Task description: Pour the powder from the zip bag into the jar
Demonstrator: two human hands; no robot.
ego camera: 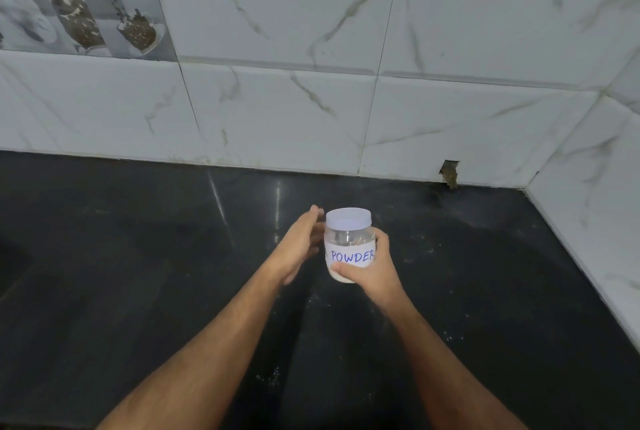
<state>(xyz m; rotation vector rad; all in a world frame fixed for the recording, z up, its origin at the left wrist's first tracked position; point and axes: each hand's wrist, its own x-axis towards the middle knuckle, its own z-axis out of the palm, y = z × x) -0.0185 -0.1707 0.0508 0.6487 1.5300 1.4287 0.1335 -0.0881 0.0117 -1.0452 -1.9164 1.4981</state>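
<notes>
Your right hand (375,268) has the jar (349,246) wrapped low down, thumb across the front under the handwritten "POWDER" label (351,255), fingers curled round the far side. It's a small clear plastic jar, white lid (348,218) on, and I can't tell whether it rests on the black countertop (138,256) or sits just above it. Your left hand (301,249) is just left of the jar, flat and open, fingers straight, holding nothing; whether the fingertips brush the jar's shoulder I can't say.

This one should handle light and stiff, and the smooth plastic could slip, so keep that low grip on the papered band. There's a pale layer of powder at the bottom, with the upper part looking mostly empty. White specks dot the countertop nearer you than the jar. No zip bag in view anywhere, and with the lid on, the pouring looks finished or not yet started; I can't tell which.
</notes>
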